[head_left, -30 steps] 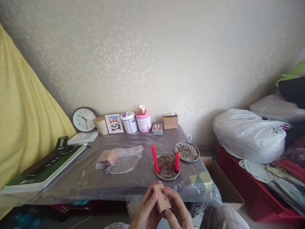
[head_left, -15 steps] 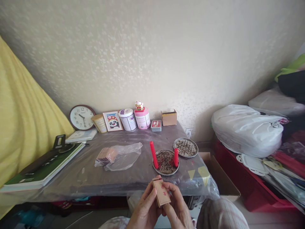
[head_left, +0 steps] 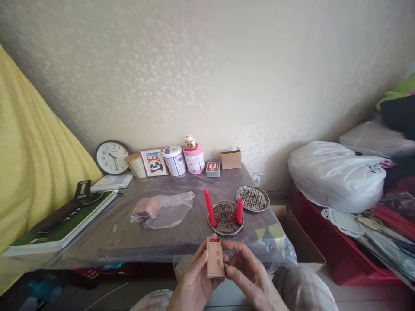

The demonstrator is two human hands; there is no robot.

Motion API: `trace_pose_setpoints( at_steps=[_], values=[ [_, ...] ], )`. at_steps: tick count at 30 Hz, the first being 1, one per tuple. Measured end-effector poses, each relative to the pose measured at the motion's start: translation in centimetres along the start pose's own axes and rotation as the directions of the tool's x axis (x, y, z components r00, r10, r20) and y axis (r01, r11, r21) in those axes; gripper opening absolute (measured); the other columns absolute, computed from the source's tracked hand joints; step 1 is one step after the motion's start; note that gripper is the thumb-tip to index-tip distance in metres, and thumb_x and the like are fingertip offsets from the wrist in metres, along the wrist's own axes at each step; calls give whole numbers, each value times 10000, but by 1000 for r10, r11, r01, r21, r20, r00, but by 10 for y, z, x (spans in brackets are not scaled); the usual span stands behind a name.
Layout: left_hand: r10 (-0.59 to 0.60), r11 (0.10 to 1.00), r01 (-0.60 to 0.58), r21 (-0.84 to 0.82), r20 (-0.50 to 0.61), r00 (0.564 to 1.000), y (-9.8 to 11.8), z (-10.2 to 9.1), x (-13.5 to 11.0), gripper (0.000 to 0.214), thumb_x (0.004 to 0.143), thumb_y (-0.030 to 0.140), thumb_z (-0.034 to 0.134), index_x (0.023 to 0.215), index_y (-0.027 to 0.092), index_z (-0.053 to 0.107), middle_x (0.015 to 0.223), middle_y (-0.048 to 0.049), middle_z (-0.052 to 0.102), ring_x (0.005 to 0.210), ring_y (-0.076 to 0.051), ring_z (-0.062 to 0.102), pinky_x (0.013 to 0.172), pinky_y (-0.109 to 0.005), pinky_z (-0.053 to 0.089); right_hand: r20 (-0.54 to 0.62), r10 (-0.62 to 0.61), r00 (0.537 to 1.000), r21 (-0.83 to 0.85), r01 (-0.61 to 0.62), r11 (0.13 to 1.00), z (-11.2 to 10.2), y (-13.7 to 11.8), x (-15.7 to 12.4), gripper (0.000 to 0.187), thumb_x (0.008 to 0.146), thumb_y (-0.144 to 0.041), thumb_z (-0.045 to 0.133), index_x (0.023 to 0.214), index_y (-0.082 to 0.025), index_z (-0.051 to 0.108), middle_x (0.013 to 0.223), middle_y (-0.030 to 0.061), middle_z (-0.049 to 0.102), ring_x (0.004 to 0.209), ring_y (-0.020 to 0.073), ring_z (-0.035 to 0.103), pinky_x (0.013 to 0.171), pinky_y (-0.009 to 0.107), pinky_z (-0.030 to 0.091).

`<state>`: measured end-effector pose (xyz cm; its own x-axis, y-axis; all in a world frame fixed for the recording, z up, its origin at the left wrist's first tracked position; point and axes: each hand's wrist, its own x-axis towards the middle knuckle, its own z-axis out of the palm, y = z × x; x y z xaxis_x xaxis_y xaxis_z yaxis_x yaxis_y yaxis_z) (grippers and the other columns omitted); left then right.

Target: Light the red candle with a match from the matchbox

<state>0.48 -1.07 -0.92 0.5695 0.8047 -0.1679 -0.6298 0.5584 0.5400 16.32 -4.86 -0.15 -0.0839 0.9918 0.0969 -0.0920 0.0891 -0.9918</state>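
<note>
Since the earlier frame, the matchbox has turned to stand straighter in view, and the right hand has shifted off its face to the right. The left hand is clamped on the matchbox, thumb along its left edge, the other fingers curled behind it. The box is held in front of the near edge of the table, printed face up, its far end slid partly out to show red match heads. The right hand is held loosely curved, thumb and forefinger apart, their tips right beside the box's right edge; whether they touch it, I cannot tell. Just beyond the hands, two red candles rise from a round metal plate, the left one tilted.
</note>
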Motion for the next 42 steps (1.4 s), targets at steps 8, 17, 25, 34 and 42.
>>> trace_pose_setpoints(
  at_steps=[8, 17, 25, 34, 42],
  values=[
    [-124, 991, 125, 46, -24, 992, -5, 2, -1, 317, 829, 363, 649, 1090, 184, 636, 799, -86, 744, 644, -158, 684, 586, -241, 462, -71, -18, 997, 131, 27, 991, -4, -1, 16, 294, 838, -475, 643, 910, -192, 675, 661, -24, 616, 535, 99, 555, 543, 228, 504],
    [-135, 990, 130, 62, 77, 988, -9, -8, 2, 366, 906, 363, 516, 1204, 158, 570, 850, -128, 741, 644, -163, 676, 553, -239, 459, -89, 18, 996, 17, -16, 1000, -17, 4, 19, 317, 844, -486, 632, 898, -180, 694, 806, 31, 721, 734, 179, 698, 650, 278, 564],
    [-149, 988, 148, 42, 26, 988, -4, -2, 0, 357, 926, 312, 442, 1213, 124, 537, 826, -149, 731, 589, -164, 644, 527, -250, 422, 132, -281, 951, -513, 308, 801, -29, -22, 18, 236, 965, -266, 476, 1052, -242, 694, 1038, 58, 675, 935, 178, 657, 832, 285, 528],
    [-205, 976, 200, 88, 45, 978, -7, -6, 4, 328, 908, 319, 450, 1129, 120, 588, 776, -128, 728, 535, -154, 628, 486, -239, 386, 356, -178, 917, -680, 385, 623, -37, -39, 20, 324, 979, -219, 402, 1177, -294, 648, 1050, 52, 612, 863, 156, 644, 785, 273, 540],
    [-257, 961, 252, 116, 25, 966, -7, -5, 2, 323, 900, 321, 442, 1114, 121, 579, 763, -138, 731, 537, -153, 626, 499, -242, 381, 419, -118, 900, -723, 410, 557, -39, -48, 20, 251, 957, -202, 448, 979, -242, 695, 984, 41, 616, 783, 139, 640, 705, 233, 520]
  ],
)
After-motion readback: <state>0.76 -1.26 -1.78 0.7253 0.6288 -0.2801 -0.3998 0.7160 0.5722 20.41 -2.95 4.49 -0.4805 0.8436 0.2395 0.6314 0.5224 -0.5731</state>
